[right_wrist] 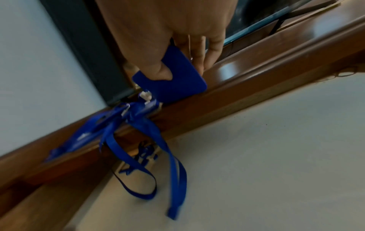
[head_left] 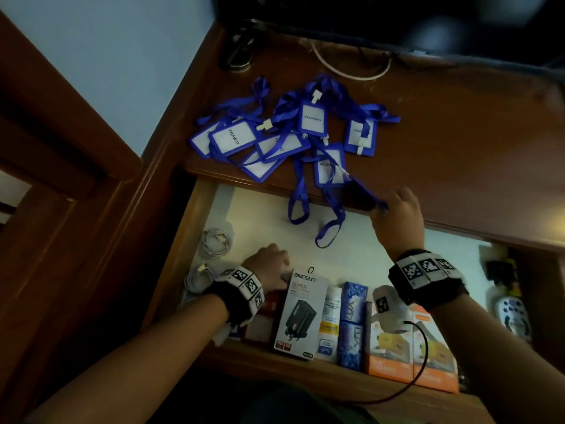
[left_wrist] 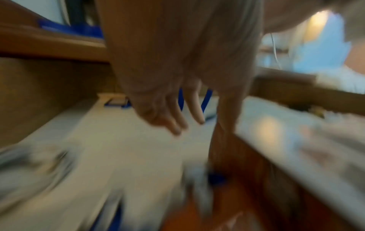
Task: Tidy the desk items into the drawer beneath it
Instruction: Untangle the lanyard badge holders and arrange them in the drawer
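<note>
Right hand (right_wrist: 168,46) pinching a blue badge holder (right_wrist: 173,81) at the surface's near edge; left hand (head_left: 270,264) down in the open drawer (head_left: 351,240)

Thumb on the holder's back, fingers behind it; its lanyard (right_wrist: 169,164) drapes over the lip into the drawer. Rest of the badge pile (head_left: 275,136) sits far-left on the surface (head_left: 458,154), two strap loops overhanging the edge. Left hand's fingers loose and straight, holding nothing, just beside the charger box (head_left: 302,313). Drawer's near strip packed with boxes, white cables (head_left: 211,243) at left wall; far half of the liner is open room
</note>
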Demonstrator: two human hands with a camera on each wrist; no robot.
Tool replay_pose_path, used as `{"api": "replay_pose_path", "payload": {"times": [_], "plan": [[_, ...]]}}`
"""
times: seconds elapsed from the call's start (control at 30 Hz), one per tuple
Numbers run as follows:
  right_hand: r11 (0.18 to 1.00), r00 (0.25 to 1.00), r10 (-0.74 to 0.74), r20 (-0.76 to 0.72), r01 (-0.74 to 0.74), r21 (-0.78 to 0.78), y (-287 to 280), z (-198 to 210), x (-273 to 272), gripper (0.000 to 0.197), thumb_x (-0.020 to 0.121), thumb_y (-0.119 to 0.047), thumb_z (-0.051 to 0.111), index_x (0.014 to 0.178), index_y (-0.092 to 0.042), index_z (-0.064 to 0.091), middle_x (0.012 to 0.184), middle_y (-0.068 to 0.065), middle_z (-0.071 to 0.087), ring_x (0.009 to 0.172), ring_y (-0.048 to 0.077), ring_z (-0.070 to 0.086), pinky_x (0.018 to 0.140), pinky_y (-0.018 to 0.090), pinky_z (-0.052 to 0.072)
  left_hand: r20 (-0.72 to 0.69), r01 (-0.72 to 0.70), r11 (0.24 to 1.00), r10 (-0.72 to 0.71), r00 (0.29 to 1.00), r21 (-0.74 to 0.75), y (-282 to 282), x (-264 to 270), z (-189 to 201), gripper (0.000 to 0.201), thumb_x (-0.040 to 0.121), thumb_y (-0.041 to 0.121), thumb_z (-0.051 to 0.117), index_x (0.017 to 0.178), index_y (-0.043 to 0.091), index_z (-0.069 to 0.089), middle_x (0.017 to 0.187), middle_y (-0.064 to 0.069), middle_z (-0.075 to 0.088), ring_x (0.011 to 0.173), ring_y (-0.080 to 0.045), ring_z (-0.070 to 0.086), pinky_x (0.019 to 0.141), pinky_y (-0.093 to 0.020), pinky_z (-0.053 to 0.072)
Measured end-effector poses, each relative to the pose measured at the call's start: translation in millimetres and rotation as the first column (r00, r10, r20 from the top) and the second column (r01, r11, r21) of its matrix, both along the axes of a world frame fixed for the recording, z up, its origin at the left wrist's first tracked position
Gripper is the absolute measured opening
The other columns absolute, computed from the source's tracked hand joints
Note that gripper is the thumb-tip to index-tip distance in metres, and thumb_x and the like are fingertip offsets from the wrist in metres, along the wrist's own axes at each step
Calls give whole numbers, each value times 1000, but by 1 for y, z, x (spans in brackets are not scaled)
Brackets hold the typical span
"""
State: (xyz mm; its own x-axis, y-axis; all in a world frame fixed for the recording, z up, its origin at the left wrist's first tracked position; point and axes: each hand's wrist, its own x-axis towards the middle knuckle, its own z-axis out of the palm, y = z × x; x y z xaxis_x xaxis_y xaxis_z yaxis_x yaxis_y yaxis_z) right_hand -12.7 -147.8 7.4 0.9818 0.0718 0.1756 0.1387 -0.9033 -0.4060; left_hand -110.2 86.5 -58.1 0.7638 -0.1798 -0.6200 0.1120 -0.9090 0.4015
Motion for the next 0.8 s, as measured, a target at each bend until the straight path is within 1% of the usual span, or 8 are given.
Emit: {"api": "replay_pose_path", "payload": {"times": [0.07, 0.13, 0.23, 0.33, 0.43, 0.53, 0.67, 0.8], "plan": [[996, 1000, 12, -3, -12, 84, -6, 7, -3, 14, 77, -7, 52, 71, 6, 56, 78, 23, 52, 66, 34, 48, 56, 29, 29, 170, -115, 985, 136, 976, -132, -8, 14, 17, 40, 82, 25, 66, 119, 21, 52, 125, 1, 42, 117, -19, 46, 97, -38, 43], [987, 1000, 11, -14, -9, 159, -9, 18, -6, 13, 76, -11, 48, 64, -6, 48, 63, 8, 45, 52, 25, 36, 48, 26, 19, 400, -151, 959, 240, 885, -240, -18, 30, 35, 41, 81, 21, 67, 120, 21, 53, 128, 2, 41, 118, -17, 46, 95, -36, 44], [974, 997, -51, -63, 64, 217, -17, 33, -13, 17, 82, -5, 55, 66, -5, 49, 54, 4, 44, 48, 24, 36, 45, 25, 26, 625, -92, 966, 229, 746, -243, -32, 55, 55, 54, 75, 17, 70, 126, 18, 51, 139, -3, 37, 124, -22, 39, 98, -38, 42], [941, 989, -121, -79, 140, 307, -26, 46, -21, 11, 82, -4, 56, 73, 2, 57, 61, 15, 58, 54, 33, 52, 46, 34, 41, 655, -79, 991, 131, 744, -109, -43, 78, 61, 70, 76, 26, 70, 138, 22, 39, 154, -4, 19, 136, -29, 24, 104, -44, 34], [859, 977, -154, -147, 205, 469, -38, 63, -27, 10, 86, -4, 54, 80, 1, 60, 70, 14, 65, 58, 25, 65, 46, 37, 52, 576, -70, 997, 38, 817, 34, -53, 91, 55, 70, 84, 43, 62, 144, 33, 29, 158, 0, 4, 141, -28, 10, 106, -49, 28], [735, 962, -186, -197, 270, 622, -56, 80, -30, 20, 89, -3, 53, 72, -13, 58, 69, 5, 62, 57, 20, 63, 46, 32, 50, 573, 16, 985, -115, 811, 174, -59, 95, 47, 63, 88, 49, 52, 145, 35, 28, 157, 0, 15, 141, -27, 15, 103, -48, 29], [530, 935, -262, -238, 345, 774, -86, 97, -34, 11, 90, -4, 52, 83, -4, 59, 78, 14, 60, 65, 26, 60, 50, 31, 52, 562, -1, 981, -112, 819, 196, -57, 96, 43, 64, 90, 45, 50, 147, 37, 23, 157, 0, 16, 143, -26, 14, 106, -49, 27], [190, 862, -427, -274, 382, 905, -116, 109, -44, 15, 90, -4, 51, 84, -15, 61, 84, 10, 63, 78, 31, 64, 66, 40, 53, 544, -17, 978, -101, 833, 207, -55, 97, 44, 71, 86, 33, 55, 148, 38, 21, 158, 0, 14, 144, -27, 11, 107, -51, 27]]}}
